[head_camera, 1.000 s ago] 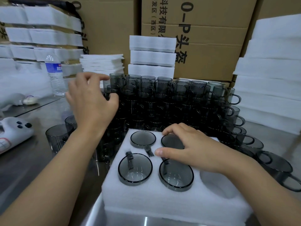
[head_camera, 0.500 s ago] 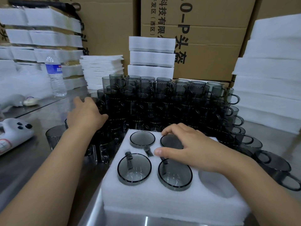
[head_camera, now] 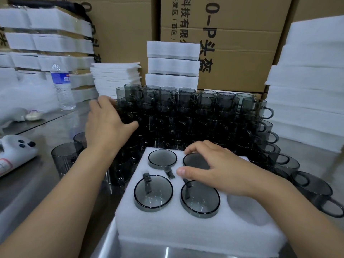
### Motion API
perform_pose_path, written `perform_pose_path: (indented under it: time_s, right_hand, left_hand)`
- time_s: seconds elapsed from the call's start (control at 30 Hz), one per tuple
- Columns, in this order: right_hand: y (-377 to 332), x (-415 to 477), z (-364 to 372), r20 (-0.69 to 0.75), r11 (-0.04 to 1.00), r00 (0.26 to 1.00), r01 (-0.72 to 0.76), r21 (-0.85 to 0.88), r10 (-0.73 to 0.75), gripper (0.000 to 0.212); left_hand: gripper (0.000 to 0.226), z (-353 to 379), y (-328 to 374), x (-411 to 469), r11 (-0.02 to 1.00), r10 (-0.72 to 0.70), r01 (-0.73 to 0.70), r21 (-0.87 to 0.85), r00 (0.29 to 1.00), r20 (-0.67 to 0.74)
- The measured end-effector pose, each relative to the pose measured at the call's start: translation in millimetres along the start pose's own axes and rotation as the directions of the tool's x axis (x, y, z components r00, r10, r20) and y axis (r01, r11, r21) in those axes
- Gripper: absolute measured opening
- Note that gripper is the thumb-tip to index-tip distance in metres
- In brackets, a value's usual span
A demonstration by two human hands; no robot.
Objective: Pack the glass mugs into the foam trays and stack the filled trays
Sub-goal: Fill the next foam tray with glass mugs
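A white foam tray point(head_camera: 167, 226) lies in front of me on the metal table. Grey glass mugs sit in its holes: back left point(head_camera: 162, 158), front left point(head_camera: 153, 194), front middle point(head_camera: 200, 199), and back middle point(head_camera: 195, 161). The front right hole point(head_camera: 245, 205) is empty. My right hand point(head_camera: 219, 168) rests flat over the back middle mug, fingers spread on its rim. Behind the tray stands a big stacked pile of mugs point(head_camera: 195, 116). My left hand point(head_camera: 108, 127) reaches into the pile's left side, its fingers and thumb wrapped around one mug.
Loose mugs stand left point(head_camera: 65, 157) and right point(head_camera: 312, 190) of the tray. A water bottle point(head_camera: 62, 86) and a white device point(head_camera: 13, 153) are at the left. Foam stacks rise at the right point(head_camera: 307, 101) and back point(head_camera: 172, 66), before cardboard boxes point(head_camera: 238, 58).
My left hand dropped from above the pile to its left side, then shifted up and right to close around a mug. The right hand stayed on the tray.
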State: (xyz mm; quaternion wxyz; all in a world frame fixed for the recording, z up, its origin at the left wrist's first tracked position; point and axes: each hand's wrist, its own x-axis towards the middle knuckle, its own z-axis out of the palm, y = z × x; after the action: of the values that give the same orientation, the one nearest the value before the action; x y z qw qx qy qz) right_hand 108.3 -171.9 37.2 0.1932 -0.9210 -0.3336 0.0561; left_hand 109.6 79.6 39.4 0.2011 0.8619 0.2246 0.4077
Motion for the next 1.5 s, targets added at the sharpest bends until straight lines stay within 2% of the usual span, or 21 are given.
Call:
perform_pose_path:
  time_s: [0.1,0.2,0.33,0.43,0.53,0.7,0.83,1.03,1.13,1.37,1.5]
  right_hand:
    - [-0.2,0.2,0.0,0.0,1.0,1.0,0.002,-0.004,-0.002,0.06]
    - [-0.4,0.5,-0.2,0.0,1.0,1.0,0.007,-0.004,-0.007,0.059]
    - [-1.0,3.1,-0.4,-0.035,0.999,0.999,0.017,0.049,-0.015,0.062]
    - [-1.8,4.5,-1.8,-0.108,0.965,0.994,0.012,0.26,0.017,0.073]
    - [-0.4,8.4,-3.2,-0.183,0.917,0.981,0.015,0.399,0.064,0.08]
    - [3.7,12.0,-1.2,-0.202,0.878,0.978,0.05,0.476,0.054,0.076]
    - [7.0,12.8,-0.5,-0.19,0.839,0.982,0.093,0.536,0.012,0.08]
    - [6.1,11.4,-2.5,-0.271,0.812,0.96,0.213,0.543,-0.07,0.058]
    - [6.4,11.2,-2.5,-0.327,0.794,0.944,0.232,0.562,-0.044,0.051]
    - [10.5,15.5,-1.2,-0.48,0.774,0.874,0.251,0.582,0.078,0.067]
    - [9.6,16.7,-1.2,-0.485,0.769,0.869,0.245,0.59,0.095,0.071]
  left_hand:
    - [0.077,3.0,8.2,-7.5,0.977,0.154,-0.162,-0.138,0.986,-0.067]
    - [0.077,4.6,17.4,-15.2,0.911,0.226,-0.228,-0.344,0.973,-0.045]
    - [0.08,8.8,30.5,-30.1,0.813,0.302,-0.192,-0.549,0.946,0.116]
    - [0.077,11.7,38.4,-43.6,0.743,0.407,-0.158,-0.651,0.878,0.252]
    - [0.07,8.3,41.7,-49.3,0.672,0.548,-0.228,-0.705,0.793,0.266]
    - [0.063,-0.5,45.4,-50.6,0.613,0.727,-0.441,-0.655,0.64,0.25]
    - [0.065,-3.1,46.6,-50.8,0.585,0.764,-0.491,-0.645,0.601,0.236]
    - [0.094,-3.7,43.9,-51.8,0.594,0.753,-0.431,-0.679,0.595,0.281]
    - [0.1,-3.2,42.5,-51.4,0.597,0.752,-0.419,-0.684,0.589,0.296]
    - [0.07,-0.4,43.0,-51.9,0.676,0.627,-0.298,-0.674,0.713,0.313]
    - [0.063,3.7,41.0,-50.4,0.691,0.591,-0.237,-0.682,0.728,0.346]
